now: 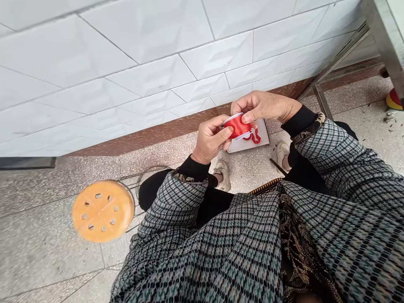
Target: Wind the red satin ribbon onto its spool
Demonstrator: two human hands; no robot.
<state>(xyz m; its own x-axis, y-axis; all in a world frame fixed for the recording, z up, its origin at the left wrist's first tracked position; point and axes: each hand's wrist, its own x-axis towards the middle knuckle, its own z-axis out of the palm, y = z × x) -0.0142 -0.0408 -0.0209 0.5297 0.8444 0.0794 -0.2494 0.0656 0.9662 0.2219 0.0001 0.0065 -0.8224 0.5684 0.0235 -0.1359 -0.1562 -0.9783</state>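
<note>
Between my two hands is a spool of red ribbon [236, 126] with white rims, tilted in the air in front of me. The fingers and thumb of my left hand [212, 136] close round its left side. My right hand [263, 107] pinches the spool from above and the right, its thumb pressed on the red ribbon. Below and behind the spool, a white board or box [263, 145] lies on the floor, with loops of red ribbon [256, 136] on it. Part of those loops is hidden by the spool and my fingers.
An orange round stool [103, 211] with holes in its seat stands on the left. White wall tiles [158, 38] rise in front. A metal table leg [322, 101] stands at the right, with a red and yellow object [394, 100] beyond it. My shoes [222, 174] rest on the speckled floor.
</note>
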